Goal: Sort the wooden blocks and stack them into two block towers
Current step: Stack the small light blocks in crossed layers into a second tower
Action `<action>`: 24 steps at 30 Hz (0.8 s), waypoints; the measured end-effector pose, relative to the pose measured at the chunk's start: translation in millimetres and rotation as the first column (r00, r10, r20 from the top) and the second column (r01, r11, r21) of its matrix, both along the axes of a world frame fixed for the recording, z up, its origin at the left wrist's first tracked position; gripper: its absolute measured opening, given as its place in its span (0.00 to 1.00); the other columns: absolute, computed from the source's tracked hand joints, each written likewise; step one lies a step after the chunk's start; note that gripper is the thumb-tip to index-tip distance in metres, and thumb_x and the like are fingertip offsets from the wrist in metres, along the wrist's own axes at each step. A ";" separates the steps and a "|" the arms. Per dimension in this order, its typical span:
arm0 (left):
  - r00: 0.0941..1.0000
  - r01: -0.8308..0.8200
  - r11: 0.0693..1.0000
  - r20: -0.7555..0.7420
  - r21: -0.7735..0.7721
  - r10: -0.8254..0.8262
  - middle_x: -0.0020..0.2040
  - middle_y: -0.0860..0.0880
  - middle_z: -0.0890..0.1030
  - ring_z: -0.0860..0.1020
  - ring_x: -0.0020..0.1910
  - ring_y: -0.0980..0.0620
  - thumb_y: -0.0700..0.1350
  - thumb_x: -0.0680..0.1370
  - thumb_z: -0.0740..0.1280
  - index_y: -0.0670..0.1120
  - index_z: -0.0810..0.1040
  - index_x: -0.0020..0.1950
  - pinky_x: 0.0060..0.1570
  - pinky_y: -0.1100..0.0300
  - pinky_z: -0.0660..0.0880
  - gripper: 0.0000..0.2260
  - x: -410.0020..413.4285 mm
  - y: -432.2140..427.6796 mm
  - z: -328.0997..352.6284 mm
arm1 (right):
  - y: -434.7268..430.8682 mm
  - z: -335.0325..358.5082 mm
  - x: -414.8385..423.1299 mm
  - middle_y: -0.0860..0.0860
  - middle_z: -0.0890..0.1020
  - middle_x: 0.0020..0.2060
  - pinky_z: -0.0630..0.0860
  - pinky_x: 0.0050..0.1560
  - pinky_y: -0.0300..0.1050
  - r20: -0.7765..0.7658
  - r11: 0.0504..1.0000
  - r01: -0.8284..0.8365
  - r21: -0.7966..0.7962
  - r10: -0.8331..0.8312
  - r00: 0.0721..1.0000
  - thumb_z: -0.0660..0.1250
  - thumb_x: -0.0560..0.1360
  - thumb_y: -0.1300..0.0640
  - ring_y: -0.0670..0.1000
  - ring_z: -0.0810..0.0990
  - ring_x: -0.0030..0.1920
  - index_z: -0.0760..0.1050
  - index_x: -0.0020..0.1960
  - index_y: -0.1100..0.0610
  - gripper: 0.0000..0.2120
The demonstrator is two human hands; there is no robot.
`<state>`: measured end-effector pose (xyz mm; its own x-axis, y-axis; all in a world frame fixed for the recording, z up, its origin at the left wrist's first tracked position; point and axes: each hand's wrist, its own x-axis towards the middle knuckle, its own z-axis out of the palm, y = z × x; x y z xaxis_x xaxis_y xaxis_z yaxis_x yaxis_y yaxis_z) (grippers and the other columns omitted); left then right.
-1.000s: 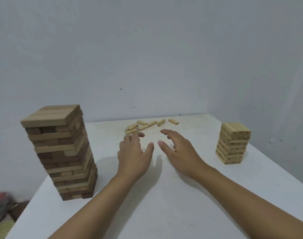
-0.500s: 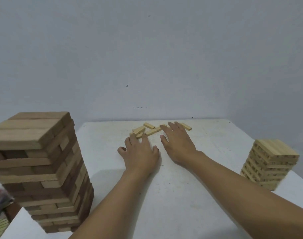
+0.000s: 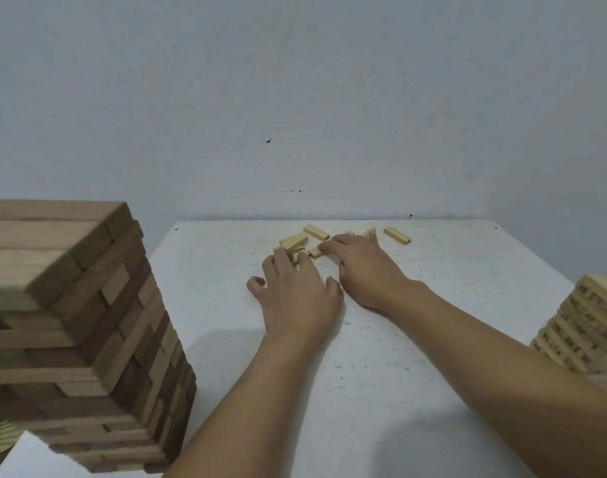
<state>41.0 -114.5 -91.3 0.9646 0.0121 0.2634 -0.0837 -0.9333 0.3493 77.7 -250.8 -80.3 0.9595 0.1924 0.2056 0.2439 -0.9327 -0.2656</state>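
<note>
Loose blocks [image 3: 316,242] sit at the far edge of the table [image 3: 433,339] under left hand [image 3: 297,298] and right hand [image 3: 364,267], fingers spread, seemingly gripping nothing, so a careless forearm sweep could clip the tall tower [image 3: 71,322].

I saw the left hand [image 3: 295,298] and right hand [image 3: 364,267] touching loose blocks [image 3: 293,240], between dark tower [image 3: 71,322] and pale tower [image 3: 585,326].

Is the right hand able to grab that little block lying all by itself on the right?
Probably yes. The lone pale block lies just past the fingertips of the right hand, with only bare table between them and nothing on top of it.
</note>
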 end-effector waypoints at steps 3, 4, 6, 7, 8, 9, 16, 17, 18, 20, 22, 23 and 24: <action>1.000 0.015 1.000 0.023 -0.004 -0.015 0.68 0.48 0.69 0.65 0.67 0.46 0.54 0.79 0.58 0.48 0.76 0.58 0.61 0.46 0.60 0.14 -5.7 -0.1 4.7 | -1.5 -0.7 -9.9 0.52 0.79 0.62 0.65 0.70 0.54 0.020 0.997 -0.002 0.072 0.001 1.000 0.57 0.74 0.70 0.57 0.73 0.63 0.76 0.65 0.54 0.24; 0.999 0.021 1.000 0.034 -0.007 -0.021 0.67 0.49 0.70 0.66 0.67 0.47 0.53 0.79 0.59 0.49 0.77 0.56 0.61 0.46 0.59 0.13 -8.2 0.2 6.6 | -1.8 -0.3 -14.9 0.52 0.79 0.61 0.71 0.64 0.54 0.027 0.995 0.000 0.098 -0.003 1.000 0.57 0.74 0.71 0.57 0.73 0.61 0.76 0.64 0.54 0.23; 0.997 0.049 0.998 0.055 -0.026 -0.047 0.62 0.52 0.74 0.70 0.64 0.49 0.50 0.79 0.59 0.50 0.79 0.52 0.61 0.47 0.59 0.11 -13.2 1.3 9.8 | -1.7 1.0 -26.8 0.51 0.79 0.59 0.75 0.56 0.55 0.033 0.988 -0.009 0.154 0.004 0.999 0.56 0.73 0.72 0.55 0.74 0.58 0.77 0.60 0.54 0.22; 0.996 0.071 0.997 0.061 -0.041 -0.068 0.57 0.53 0.76 0.72 0.62 0.51 0.48 0.78 0.59 0.50 0.80 0.49 0.61 0.48 0.58 0.10 -15.8 1.9 11.2 | -1.4 1.5 -33.2 0.51 0.80 0.58 0.75 0.55 0.55 0.034 0.982 -0.017 0.189 0.010 0.999 0.56 0.73 0.73 0.55 0.75 0.57 0.77 0.59 0.55 0.21; 0.994 0.093 0.994 0.065 -0.060 -0.089 0.52 0.54 0.77 0.74 0.59 0.52 0.48 0.78 0.59 0.50 0.81 0.46 0.61 0.49 0.58 0.10 -19.0 2.5 13.0 | -1.1 1.6 -39.8 0.51 0.80 0.56 0.75 0.55 0.55 0.037 0.975 -0.024 0.223 0.017 0.999 0.56 0.73 0.73 0.55 0.76 0.55 0.78 0.57 0.56 0.21; 0.992 0.113 0.990 0.067 -0.084 -0.108 0.49 0.54 0.78 0.76 0.56 0.52 0.48 0.77 0.60 0.50 0.81 0.44 0.61 0.50 0.57 0.10 -22.9 3.2 14.9 | -1.2 1.6 -46.5 0.52 0.81 0.55 0.75 0.55 0.55 0.044 0.968 -0.034 0.249 0.023 0.999 0.56 0.73 0.73 0.55 0.77 0.54 0.78 0.55 0.57 0.20; 0.969 0.240 0.958 0.089 -0.157 -0.229 0.53 0.52 0.84 0.79 0.59 0.54 0.52 0.80 0.66 0.50 0.86 0.53 0.60 0.58 0.58 0.11 -57.0 14.9 18.1 | -17.6 -3.5 -91.6 0.53 0.84 0.56 0.75 0.60 0.54 0.089 0.949 -0.095 0.301 0.071 0.993 0.57 0.75 0.74 0.55 0.80 0.57 0.83 0.57 0.55 0.23; 0.964 0.261 0.953 0.088 -0.153 -0.250 0.54 0.52 0.84 0.79 0.59 0.53 0.54 0.80 0.67 0.51 0.86 0.55 0.62 0.57 0.62 0.11 -62.7 17.2 18.0 | -19.9 -4.1 -98.1 0.52 0.84 0.55 0.75 0.60 0.55 0.093 0.945 -0.105 0.311 0.079 0.992 0.57 0.74 0.74 0.55 0.80 0.57 0.84 0.57 0.55 0.24; 0.959 0.281 0.947 0.084 -0.159 -0.270 0.54 0.52 0.84 0.80 0.59 0.53 0.55 0.79 0.68 0.51 0.86 0.56 0.64 0.55 0.66 0.12 -68.7 19.3 18.7 | -21.6 -4.5 -105.0 0.52 0.84 0.54 0.76 0.60 0.56 0.095 0.939 -0.114 0.324 0.088 0.992 0.57 0.73 0.75 0.55 0.80 0.57 0.84 0.56 0.55 0.24; 0.950 0.312 0.927 0.058 -0.211 -0.306 0.55 0.51 0.85 0.80 0.58 0.51 0.57 0.77 0.72 0.49 0.86 0.57 0.62 0.56 0.71 0.16 -81.9 23.5 20.8 | -23.5 -4.1 -119.0 0.51 0.85 0.53 0.76 0.61 0.54 0.093 0.921 -0.130 0.368 0.102 0.990 0.56 0.73 0.75 0.54 0.81 0.58 0.84 0.54 0.55 0.24; 0.942 0.330 0.900 0.032 -0.285 -0.335 0.52 0.51 0.86 0.81 0.56 0.52 0.58 0.73 0.76 0.48 0.87 0.54 0.56 0.57 0.75 0.17 -95.9 27.7 22.6 | -23.6 -4.1 -133.3 0.47 0.85 0.52 0.75 0.63 0.47 0.085 0.898 -0.144 0.415 0.120 0.989 0.57 0.72 0.75 0.48 0.81 0.58 0.84 0.53 0.56 0.23; 0.934 0.349 0.885 0.033 -0.308 -0.356 0.47 0.50 0.86 0.82 0.53 0.51 0.58 0.71 0.77 0.48 0.88 0.50 0.53 0.55 0.77 0.15 -102.0 29.7 22.6 | -23.4 -4.0 -140.0 0.44 0.85 0.51 0.75 0.64 0.44 0.076 0.888 -0.151 0.435 0.131 0.988 0.58 0.72 0.76 0.44 0.80 0.58 0.85 0.52 0.56 0.23; 0.924 0.372 0.872 0.038 -0.319 -0.380 0.43 0.50 0.85 0.82 0.49 0.51 0.58 0.71 0.77 0.48 0.87 0.45 0.51 0.51 0.78 0.14 -107.7 31.7 21.9 | -23.4 -3.7 -146.1 0.43 0.85 0.51 0.74 0.65 0.41 0.058 0.874 -0.155 0.460 0.144 0.988 0.59 0.72 0.75 0.41 0.80 0.59 0.85 0.51 0.56 0.22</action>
<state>-66.7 -82.9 -69.4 0.9191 -0.2749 0.2822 -0.3935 -0.6741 0.6251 -68.5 -274.2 -84.1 0.9212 0.2112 0.3266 0.3812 -0.6571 -0.6503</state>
